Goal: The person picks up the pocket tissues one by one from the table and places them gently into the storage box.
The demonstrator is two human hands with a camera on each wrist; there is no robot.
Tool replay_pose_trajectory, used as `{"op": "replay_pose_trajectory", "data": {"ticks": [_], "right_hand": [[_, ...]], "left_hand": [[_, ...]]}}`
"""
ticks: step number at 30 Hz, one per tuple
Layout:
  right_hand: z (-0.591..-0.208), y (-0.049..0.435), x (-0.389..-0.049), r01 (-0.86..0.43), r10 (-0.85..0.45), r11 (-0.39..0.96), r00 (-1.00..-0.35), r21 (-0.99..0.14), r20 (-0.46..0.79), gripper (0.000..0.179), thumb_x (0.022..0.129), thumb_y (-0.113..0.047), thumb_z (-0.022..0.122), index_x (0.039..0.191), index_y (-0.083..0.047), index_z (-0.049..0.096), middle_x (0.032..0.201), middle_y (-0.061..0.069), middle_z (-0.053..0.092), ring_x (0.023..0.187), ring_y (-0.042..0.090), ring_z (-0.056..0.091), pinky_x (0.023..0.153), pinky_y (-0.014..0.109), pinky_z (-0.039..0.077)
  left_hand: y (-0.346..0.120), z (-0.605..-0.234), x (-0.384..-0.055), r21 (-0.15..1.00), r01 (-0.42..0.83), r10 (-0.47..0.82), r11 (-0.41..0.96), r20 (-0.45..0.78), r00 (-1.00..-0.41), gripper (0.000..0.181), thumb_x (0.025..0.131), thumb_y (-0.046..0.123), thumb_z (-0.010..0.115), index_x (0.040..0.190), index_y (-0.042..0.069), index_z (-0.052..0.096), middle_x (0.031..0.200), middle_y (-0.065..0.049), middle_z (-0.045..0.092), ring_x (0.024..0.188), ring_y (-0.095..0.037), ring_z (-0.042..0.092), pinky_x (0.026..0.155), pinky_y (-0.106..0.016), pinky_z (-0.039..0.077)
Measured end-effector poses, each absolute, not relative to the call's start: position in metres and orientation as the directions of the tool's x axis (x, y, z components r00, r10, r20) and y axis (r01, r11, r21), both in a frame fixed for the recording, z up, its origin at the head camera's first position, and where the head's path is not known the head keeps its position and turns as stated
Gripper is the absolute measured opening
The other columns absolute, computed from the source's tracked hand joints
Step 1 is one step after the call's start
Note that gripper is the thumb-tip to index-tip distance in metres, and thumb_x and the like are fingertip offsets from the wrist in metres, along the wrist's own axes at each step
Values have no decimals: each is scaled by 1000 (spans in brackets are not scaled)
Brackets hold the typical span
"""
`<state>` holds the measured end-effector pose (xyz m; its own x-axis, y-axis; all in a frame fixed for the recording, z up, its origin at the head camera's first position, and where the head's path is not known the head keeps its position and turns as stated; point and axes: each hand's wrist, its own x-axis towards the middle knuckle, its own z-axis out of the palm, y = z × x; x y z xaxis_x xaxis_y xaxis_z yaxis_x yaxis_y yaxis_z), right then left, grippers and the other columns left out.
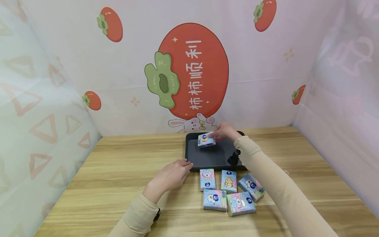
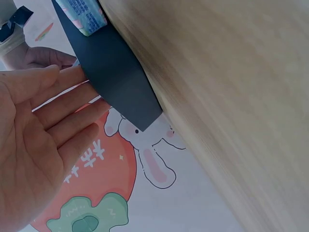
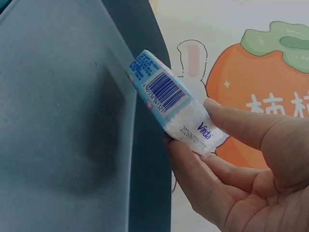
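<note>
My right hand [image 1: 225, 131] pinches a pack of tissues [image 1: 206, 140] by one end, over the far left part of a dark grey tray [image 1: 213, 158]. In the right wrist view the thumb and fingers grip the white end of this pack [image 3: 169, 99], its barcode facing the camera, above the tray floor [image 3: 58, 121]. My left hand [image 1: 174, 172] has its fingertips at the tray's near left corner. The left wrist view shows that hand [image 2: 43, 130] with extended fingers against the tray wall [image 2: 116, 72].
Several tissue packs lie on the wooden table just before the tray, among them one with a yellow character [image 1: 229, 181] and a tilted one [image 1: 251, 187] at the right. A printed cloth wall [image 1: 127, 75] stands close behind the tray.
</note>
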<state>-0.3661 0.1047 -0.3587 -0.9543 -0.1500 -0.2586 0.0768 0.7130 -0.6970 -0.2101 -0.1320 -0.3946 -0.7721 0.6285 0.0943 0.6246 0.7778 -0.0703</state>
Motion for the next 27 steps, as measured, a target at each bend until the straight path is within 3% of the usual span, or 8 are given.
{"op": "replay_pose_trajectory", "data": {"ticks": [9,15,27], "right_hand": [[-367,98,-372,101,-147,690,-950,-717,-276,42,81,-32,75,106,1,70,104,15,70,90,26,68,91,38,56],[-369,93,-374,92,-154,690,-950,-717,-270,36,82,-30,75,98,1,72,97,14,71,92,29,68,89,39,57],[-369,88,-375,102,-169,684,-941,-722,-293,33,80,-30,76,95,0,72,91,11,71,81,21,69,79,28,59]], "left_hand": [[-132,-395,-210,-69,624,628,778,92,-773,33,97,19,52,126,6,62,127,-12,62,121,-26,57,103,-38,48],[-133,-395,-211,-77,630,635,773,102,-766,32,97,18,53,125,5,62,126,-11,62,121,-25,57,104,-37,47],[-132,-395,-210,-74,631,635,772,99,-766,32,97,18,53,125,5,62,126,-11,62,121,-25,57,105,-38,47]]}}
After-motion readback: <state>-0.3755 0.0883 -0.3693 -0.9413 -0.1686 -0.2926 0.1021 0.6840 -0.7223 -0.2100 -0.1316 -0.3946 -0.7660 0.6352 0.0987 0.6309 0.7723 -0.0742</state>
